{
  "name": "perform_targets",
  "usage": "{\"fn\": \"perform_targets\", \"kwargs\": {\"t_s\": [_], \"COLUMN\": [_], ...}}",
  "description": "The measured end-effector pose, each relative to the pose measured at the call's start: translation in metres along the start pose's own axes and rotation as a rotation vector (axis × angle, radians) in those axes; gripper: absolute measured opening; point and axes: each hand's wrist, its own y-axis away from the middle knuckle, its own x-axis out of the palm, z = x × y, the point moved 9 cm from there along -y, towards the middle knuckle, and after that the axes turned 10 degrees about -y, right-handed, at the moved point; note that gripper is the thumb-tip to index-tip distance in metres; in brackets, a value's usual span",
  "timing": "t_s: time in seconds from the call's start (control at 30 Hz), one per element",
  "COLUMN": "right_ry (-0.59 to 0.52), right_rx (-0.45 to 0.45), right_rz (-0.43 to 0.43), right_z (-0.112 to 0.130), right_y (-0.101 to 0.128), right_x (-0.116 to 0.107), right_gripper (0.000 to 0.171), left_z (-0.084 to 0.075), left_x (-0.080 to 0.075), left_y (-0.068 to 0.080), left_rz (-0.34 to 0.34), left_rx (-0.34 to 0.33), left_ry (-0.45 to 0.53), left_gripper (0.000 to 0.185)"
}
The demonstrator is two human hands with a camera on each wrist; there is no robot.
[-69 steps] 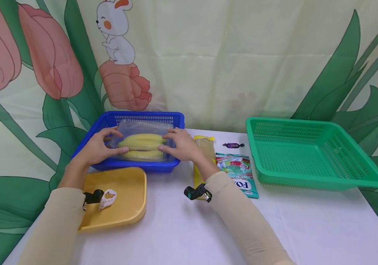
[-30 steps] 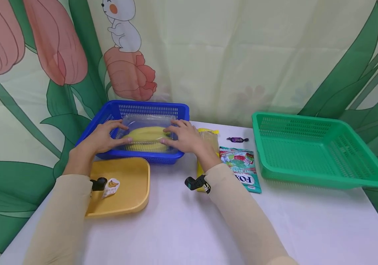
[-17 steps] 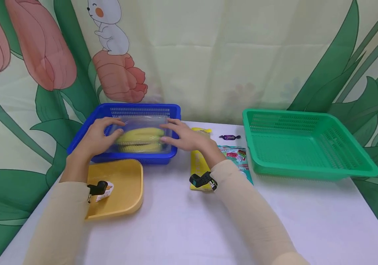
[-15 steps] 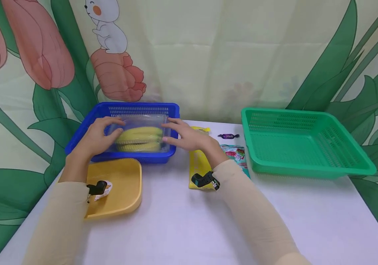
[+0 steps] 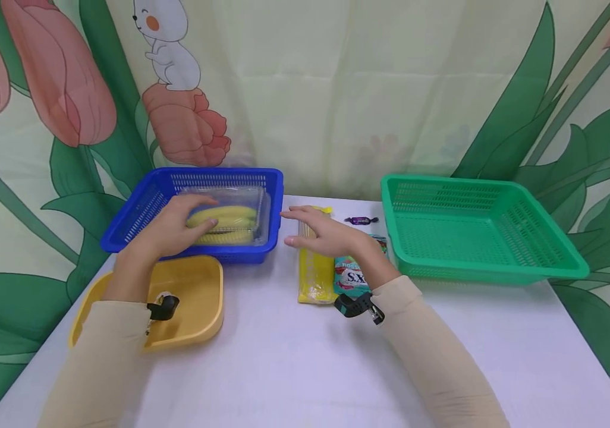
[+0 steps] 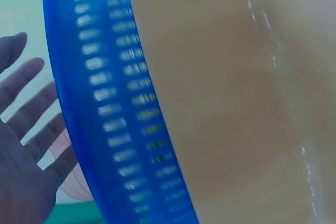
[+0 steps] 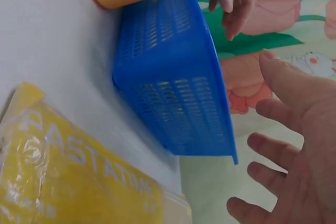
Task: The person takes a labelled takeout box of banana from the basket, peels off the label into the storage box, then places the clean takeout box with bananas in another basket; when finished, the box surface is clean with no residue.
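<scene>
A clear plastic box [image 5: 254,199] holding yellow, banana-like fruit [image 5: 230,214] lies inside the blue basket [image 5: 241,257]. My left hand [image 5: 168,229] is over the basket's left part, fingers spread and thumb overlapping the box in the head view. In the left wrist view the same hand [image 6: 26,124] stands beside the basket rim, fingers apart and holding nothing. To the right of the basket, my right hand [image 5: 329,235] hovers above a yellow pasta packet [image 5: 315,279], fingers loosely extended. The right wrist view shows that hand [image 7: 299,150] with nothing in it.
A yellow-orange tray [image 5: 198,297] sits in front of the basket, partly under the left forearm. Right of the pasta are a teal candy bag [image 5: 350,276] and a purple wrapped candy [image 5: 361,220]. A green basket [image 5: 492,273] stands at the right.
Both hands were at the ends of the plastic box in the blue basket. The right hand has moved off to the right, and the left has loosened from the box, which lies in the basket.
</scene>
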Motion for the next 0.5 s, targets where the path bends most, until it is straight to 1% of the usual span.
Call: {"fn": "perform_targets", "kwargs": {"t_s": [0.1,0.13,0.27,0.37,0.5], "right_ry": [0.0,-0.002,0.01,0.045,0.113], "right_rx": [0.003,0.001,-0.001,-0.013,-0.035], "right_rz": [-0.017,-0.021,-0.024,-0.043,-0.092], "right_z": [-0.002,-0.002,-0.003,-0.001,0.005], "right_y": [0.006,0.009,0.017,0.022,0.028], "right_x": [-0.002,-0.002,-0.003,-0.007,-0.019], "right_gripper": [0.07,0.07,0.067,0.066,0.063], "left_z": [-0.007,-0.008,-0.017,-0.024,-0.033], "left_x": [0.005,0.006,0.014,0.018,0.02], "left_y": [-0.002,-0.003,-0.005,-0.005,-0.008], "left_rz": [0.017,0.022,0.053,0.087,0.127], "left_rx": [0.011,0.004,0.001,-0.005,-0.015], "left_ry": [-0.039,-0.048,-0.057,-0.063,-0.095], "left_gripper": [0.047,0.047,0.05,0.053,0.057]}}
